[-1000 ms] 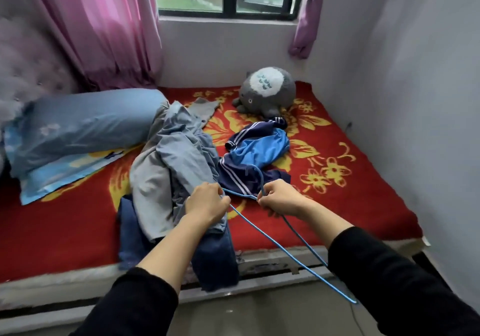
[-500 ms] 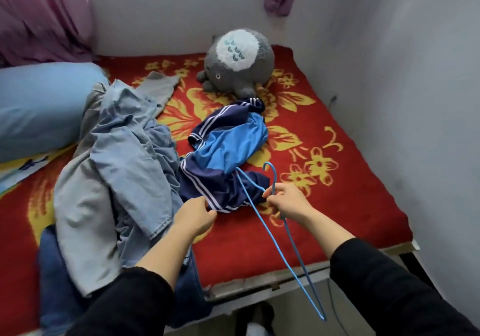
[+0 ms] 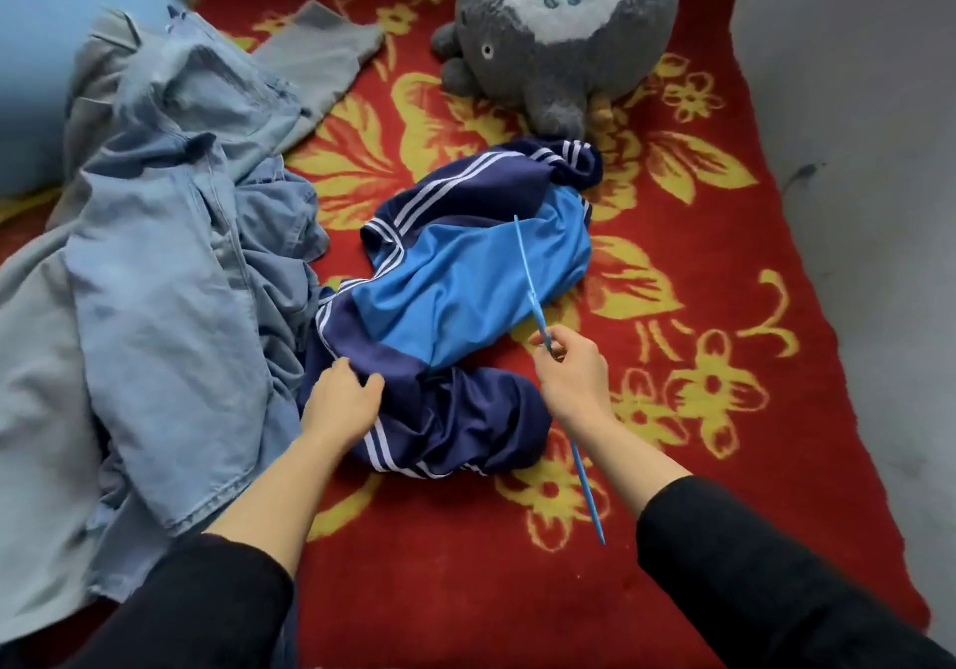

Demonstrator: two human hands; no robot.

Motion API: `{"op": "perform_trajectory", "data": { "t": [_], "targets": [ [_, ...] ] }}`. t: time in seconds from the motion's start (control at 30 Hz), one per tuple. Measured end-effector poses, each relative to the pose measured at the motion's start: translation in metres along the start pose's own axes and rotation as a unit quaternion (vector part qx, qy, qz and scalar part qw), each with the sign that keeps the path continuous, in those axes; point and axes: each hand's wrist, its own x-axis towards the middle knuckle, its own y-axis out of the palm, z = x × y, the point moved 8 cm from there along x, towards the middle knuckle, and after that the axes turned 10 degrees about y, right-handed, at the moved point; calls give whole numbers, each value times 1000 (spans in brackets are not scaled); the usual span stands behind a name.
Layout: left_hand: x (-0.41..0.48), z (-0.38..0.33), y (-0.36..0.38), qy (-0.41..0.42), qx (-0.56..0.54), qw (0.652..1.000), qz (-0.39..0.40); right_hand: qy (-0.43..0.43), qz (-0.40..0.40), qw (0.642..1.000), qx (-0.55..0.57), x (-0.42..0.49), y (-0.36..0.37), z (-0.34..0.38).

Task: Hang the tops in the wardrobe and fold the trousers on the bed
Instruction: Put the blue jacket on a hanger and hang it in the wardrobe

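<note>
Blanket (image 3: 724,461): red with yellow flowers, covers the bed; cut off at the left and bottom edges.
Pile (image 3: 155,280): pale denim and grey clothes heaped at left; separate garments hard to tell apart.
Pillow (image 3: 46,47): blue, top left, mostly out of frame.
Plush (image 3: 569,32): grey and white, top cut off, touching the jacket's far end.
Jacket (image 3: 465,280): navy and blue, white stripes, crumpled mid-bed beside the pile.
Left hand (image 3: 344,399): fingers curled, gripping the jacket's navy near edge.
Right hand (image 3: 574,373): pinches the hanger.
Hanger (image 3: 527,275): blue, seen edge-on as a thin line over the jacket; hook indistinct.
</note>
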Motion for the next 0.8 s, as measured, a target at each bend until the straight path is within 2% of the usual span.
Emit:
{"op": "perform_trajectory", "data": {
  "t": [0.13,0.2,0.3,0.43,0.47,0.53,0.63,0.7,0.8],
  "targets": [
    [35,20,17,-111,-100,987,-54,-21,41,999,-24,25,39,-17],
    [51,24,24,-121,-123,982,-79,-19,71,997,-35,29,58,-28],
    [66,23,26,-64,-118,984,-113,0,87,996,-20,35,79,-36],
    [41,9,35,81,-47,990,-108,30,76,996,31,46,89,-30],
    [31,6,42,110,-65,988,-86,32,74,996,34,49,91,-26],
    [10,-1,63,151,-120,981,14,37,87,995,22,52,98,-15],
    [-23,-29,87,212,-179,950,140,63,103,992,-35,55,115,-7],
    [-43,-48,97,239,-218,928,184,81,85,990,-84,57,124,-11],
    [-53,-50,113,253,-205,919,224,89,73,979,-168,56,134,-21]
  ]
}}
